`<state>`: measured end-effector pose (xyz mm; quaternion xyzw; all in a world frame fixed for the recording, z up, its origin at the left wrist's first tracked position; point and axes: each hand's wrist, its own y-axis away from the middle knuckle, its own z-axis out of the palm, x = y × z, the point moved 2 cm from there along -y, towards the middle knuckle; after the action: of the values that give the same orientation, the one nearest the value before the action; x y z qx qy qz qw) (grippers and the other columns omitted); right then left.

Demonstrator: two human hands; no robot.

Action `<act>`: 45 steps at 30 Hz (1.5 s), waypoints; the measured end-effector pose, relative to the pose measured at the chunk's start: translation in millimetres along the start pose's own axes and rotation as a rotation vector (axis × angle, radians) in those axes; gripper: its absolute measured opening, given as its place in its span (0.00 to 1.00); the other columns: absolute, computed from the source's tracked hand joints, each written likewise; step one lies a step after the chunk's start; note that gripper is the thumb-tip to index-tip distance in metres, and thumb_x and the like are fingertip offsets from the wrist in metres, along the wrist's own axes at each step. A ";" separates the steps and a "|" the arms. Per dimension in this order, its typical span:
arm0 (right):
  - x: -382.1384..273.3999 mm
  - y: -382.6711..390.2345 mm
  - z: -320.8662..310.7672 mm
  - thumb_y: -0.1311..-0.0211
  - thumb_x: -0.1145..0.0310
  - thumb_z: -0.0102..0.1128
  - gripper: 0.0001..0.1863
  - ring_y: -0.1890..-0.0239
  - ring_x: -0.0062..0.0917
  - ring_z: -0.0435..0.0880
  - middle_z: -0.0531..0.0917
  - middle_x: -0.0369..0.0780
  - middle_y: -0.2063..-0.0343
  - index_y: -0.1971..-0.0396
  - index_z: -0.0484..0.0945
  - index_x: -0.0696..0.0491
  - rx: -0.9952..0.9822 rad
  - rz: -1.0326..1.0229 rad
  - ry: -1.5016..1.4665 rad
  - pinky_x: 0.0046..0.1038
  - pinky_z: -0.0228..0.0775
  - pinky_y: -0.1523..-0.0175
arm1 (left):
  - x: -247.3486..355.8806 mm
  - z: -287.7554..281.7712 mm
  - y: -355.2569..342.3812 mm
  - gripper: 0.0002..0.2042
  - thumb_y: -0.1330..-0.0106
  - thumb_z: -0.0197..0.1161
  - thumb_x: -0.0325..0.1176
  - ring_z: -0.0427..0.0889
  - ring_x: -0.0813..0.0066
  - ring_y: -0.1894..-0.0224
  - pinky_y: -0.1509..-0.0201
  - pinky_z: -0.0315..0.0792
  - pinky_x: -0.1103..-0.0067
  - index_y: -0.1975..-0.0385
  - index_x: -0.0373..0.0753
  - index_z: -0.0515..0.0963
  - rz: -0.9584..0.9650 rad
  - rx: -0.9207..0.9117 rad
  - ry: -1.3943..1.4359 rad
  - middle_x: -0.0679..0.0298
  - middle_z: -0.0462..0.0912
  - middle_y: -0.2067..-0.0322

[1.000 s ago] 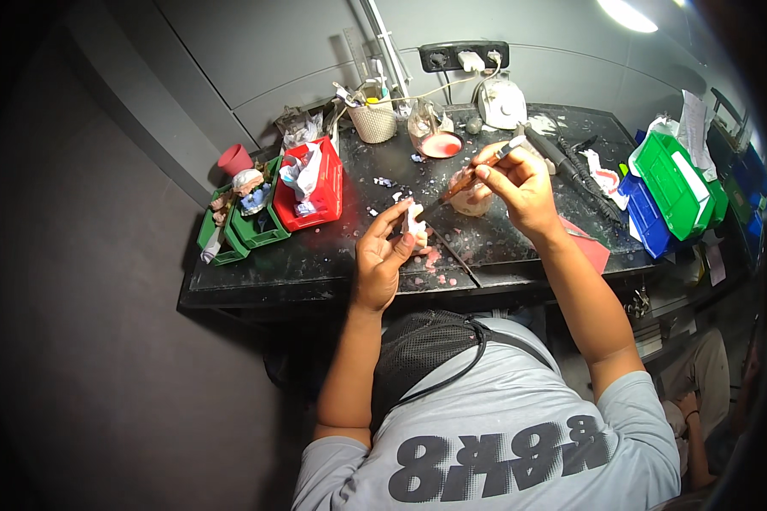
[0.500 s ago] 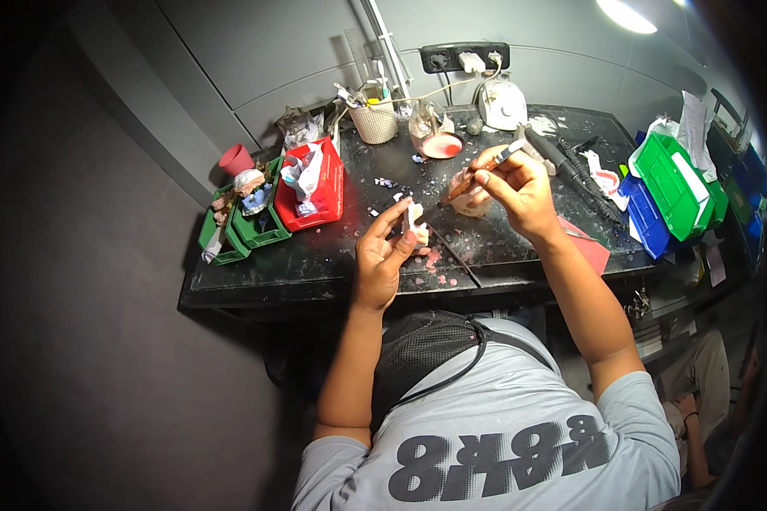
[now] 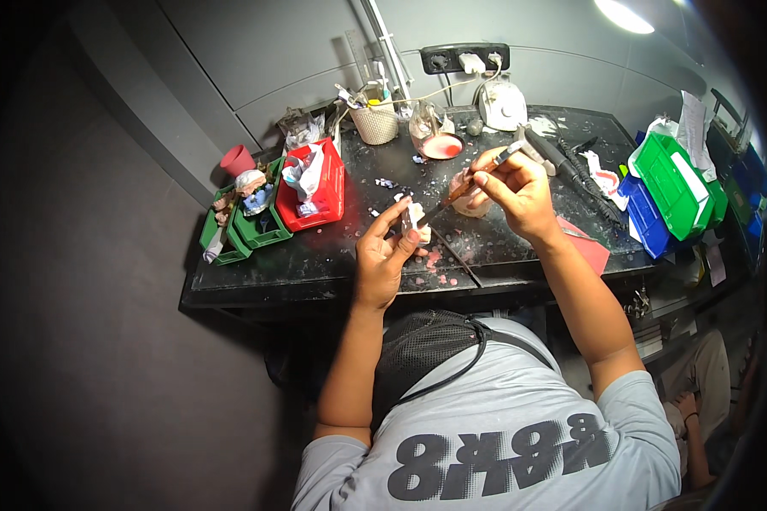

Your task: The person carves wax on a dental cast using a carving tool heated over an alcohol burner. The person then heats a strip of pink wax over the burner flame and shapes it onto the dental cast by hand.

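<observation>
Between the fingers and thumb of my left hand (image 3: 382, 262) is a small white plaster dental model (image 3: 414, 220), held above the front of the bench. My right hand (image 3: 520, 192) pinches a wax knife (image 3: 473, 183) with a brown handle, slanting down to the left. Its dark blade reaches the model's right side; whether it presses on the surface is too small to tell. Partly hidden behind the knife and right hand, a pinkish-white rounded piece (image 3: 471, 204) sits on the bench. Pink wax scraps (image 3: 435, 257) lie just below the model.
Left stand a red bin (image 3: 322, 200) with paper and green bins (image 3: 260, 230) holding models. Behind are a wicker cup (image 3: 375, 125) of tools, a jar (image 3: 426, 128) and a red-and-white dish (image 3: 442, 146). Right are a black handpiece cable (image 3: 584, 175), a pink sheet (image 3: 584, 247) and a blue bin (image 3: 648, 213).
The wax knife's tip has moved left and down, from a gap beside the dental model to its side. My left hand has turned the model slightly.
</observation>
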<state>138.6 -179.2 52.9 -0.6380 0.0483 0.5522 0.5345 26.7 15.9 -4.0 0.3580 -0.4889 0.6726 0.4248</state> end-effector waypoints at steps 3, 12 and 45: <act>1.4 -0.3 -0.6 0.35 0.78 0.60 0.07 0.64 0.21 0.85 0.83 0.41 0.65 0.60 0.76 0.63 0.017 0.012 -0.004 0.19 0.80 0.64 | -0.1 -0.3 -0.2 0.24 0.31 0.61 0.27 0.82 0.67 0.54 0.59 0.78 0.79 0.37 0.30 0.66 -0.001 0.001 -0.008 0.55 0.74 0.45; -3.8 -5.8 -13.6 0.37 0.75 0.63 0.08 0.69 0.20 0.84 0.84 0.42 0.67 0.61 0.78 0.62 0.123 -0.012 0.091 0.20 0.77 0.66 | -0.6 -2.8 -0.4 0.25 0.31 0.61 0.27 0.82 0.65 0.52 0.59 0.79 0.78 0.36 0.29 0.64 -0.003 0.012 0.008 0.54 0.74 0.45; 5.6 -10.6 -22.1 0.35 0.68 0.62 0.09 0.70 0.26 0.86 0.84 0.41 0.69 0.62 0.78 0.58 0.191 0.238 -0.066 0.24 0.82 0.69 | 0.1 0.1 0.4 0.28 0.37 0.60 0.18 0.75 0.65 0.44 0.45 0.76 0.72 0.35 0.29 0.62 0.101 -0.065 0.076 0.53 0.69 0.42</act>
<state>162.1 -188.0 51.3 -0.5556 0.1581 0.6253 0.5247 26.3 15.8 -4.0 0.2928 -0.5115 0.6901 0.4200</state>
